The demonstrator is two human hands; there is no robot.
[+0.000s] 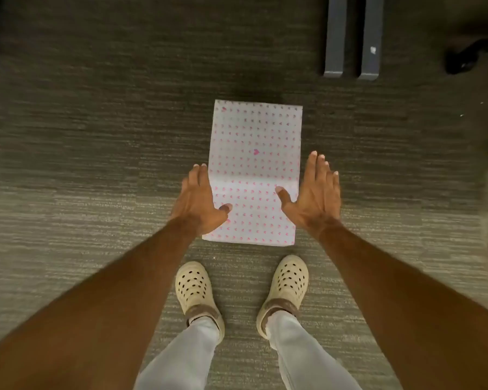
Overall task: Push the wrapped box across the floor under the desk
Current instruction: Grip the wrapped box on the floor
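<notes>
A box wrapped in white paper with small pink hearts (254, 164) lies on the grey carpet straight ahead of me. My left hand (199, 199) is spread along the box's left edge, thumb over the near top. My right hand (313, 192) is spread along the right edge, thumb reaching onto the top. Both hands have fingers apart and grip nothing; I cannot tell whether they touch the box or hover just above it.
Two dark desk legs (352, 38) stand on the carpet beyond the box, to its right. A black chair base (462, 57) sits at the far right. My feet in cream clogs (286, 285) stand just behind the box.
</notes>
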